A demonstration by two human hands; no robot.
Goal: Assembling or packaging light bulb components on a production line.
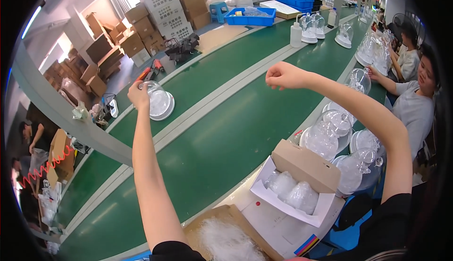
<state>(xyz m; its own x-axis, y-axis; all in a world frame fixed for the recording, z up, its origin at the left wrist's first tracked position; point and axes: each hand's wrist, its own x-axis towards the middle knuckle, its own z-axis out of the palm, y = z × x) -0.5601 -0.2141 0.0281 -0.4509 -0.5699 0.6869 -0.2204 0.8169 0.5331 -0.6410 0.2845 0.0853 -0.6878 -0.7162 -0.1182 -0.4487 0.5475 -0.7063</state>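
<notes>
My left hand reaches far out over the green conveyor belt and grips the top of a clear plastic dome that stands on its round base on the far lane. My right hand is raised above the near lane with its fingers closed; nothing shows in it. Close to my body sits an open cardboard box holding clear domes in plastic wrap, and beside it another box of white fluffy filling.
Several clear domes on bases crowd the belt's right edge. Two seated people work on the right. More domes, a white bottle and blue crates lie farther along. Stacked cartons stand at the back left.
</notes>
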